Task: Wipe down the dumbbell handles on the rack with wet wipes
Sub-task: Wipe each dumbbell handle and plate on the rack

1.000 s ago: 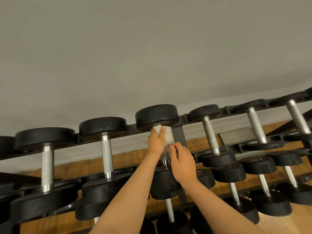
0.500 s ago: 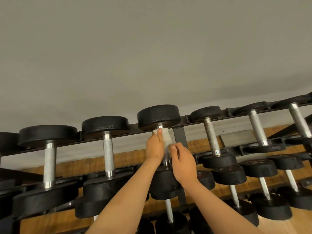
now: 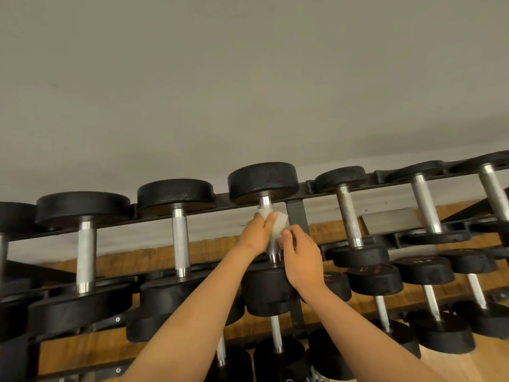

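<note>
Seven black round-headed dumbbells [image 3: 176, 193] with knurled chrome bars sit along the top rail of the black steel rack [image 3: 296, 216]. On the fourth one's handle [image 3: 265, 201], counted from the left, the left hand [image 3: 256, 234] curls its fingers round the single white wet wipe [image 3: 280, 220], wrapping it about the bar. The right hand [image 3: 301, 261] pinches the wipe's loose edge.
</note>
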The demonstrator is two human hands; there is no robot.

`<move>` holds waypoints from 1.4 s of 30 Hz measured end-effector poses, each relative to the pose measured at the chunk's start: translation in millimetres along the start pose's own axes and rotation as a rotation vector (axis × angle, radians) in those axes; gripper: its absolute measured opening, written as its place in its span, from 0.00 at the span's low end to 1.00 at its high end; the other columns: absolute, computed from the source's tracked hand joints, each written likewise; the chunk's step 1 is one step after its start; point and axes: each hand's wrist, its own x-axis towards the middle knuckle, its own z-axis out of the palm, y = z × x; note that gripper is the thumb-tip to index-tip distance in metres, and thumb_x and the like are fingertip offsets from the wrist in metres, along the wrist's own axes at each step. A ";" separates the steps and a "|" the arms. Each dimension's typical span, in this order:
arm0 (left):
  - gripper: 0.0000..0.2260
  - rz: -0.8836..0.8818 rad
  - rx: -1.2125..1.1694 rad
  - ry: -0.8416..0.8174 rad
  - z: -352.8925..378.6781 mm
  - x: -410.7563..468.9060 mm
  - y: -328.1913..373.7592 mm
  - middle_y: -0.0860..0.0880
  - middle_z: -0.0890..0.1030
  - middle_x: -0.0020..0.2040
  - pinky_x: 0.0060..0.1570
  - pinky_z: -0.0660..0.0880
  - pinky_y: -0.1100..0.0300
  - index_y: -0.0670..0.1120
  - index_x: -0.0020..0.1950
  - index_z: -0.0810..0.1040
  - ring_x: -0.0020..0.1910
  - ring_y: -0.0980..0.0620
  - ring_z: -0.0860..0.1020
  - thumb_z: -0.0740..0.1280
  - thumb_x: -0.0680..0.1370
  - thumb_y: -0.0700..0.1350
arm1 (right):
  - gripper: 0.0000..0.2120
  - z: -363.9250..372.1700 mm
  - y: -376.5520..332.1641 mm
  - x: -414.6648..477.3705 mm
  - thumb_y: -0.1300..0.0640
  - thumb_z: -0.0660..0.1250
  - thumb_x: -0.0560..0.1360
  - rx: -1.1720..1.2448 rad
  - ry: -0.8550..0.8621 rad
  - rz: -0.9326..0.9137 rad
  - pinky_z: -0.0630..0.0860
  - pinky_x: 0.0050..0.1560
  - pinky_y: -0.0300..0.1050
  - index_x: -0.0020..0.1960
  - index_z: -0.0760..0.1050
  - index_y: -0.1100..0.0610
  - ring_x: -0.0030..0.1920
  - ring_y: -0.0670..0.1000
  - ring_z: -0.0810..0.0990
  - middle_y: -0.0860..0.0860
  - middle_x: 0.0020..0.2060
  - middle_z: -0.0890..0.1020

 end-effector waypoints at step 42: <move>0.17 -0.033 0.247 0.129 -11.8 -52.7 -14.3 0.48 0.73 0.40 0.36 0.66 0.63 0.47 0.46 0.74 0.39 0.54 0.72 0.77 0.69 0.54 | 0.14 -1.1 1.6 -2.3 0.49 0.53 0.82 0.076 0.046 0.038 0.78 0.44 0.55 0.47 0.74 0.54 0.41 0.49 0.78 0.49 0.38 0.79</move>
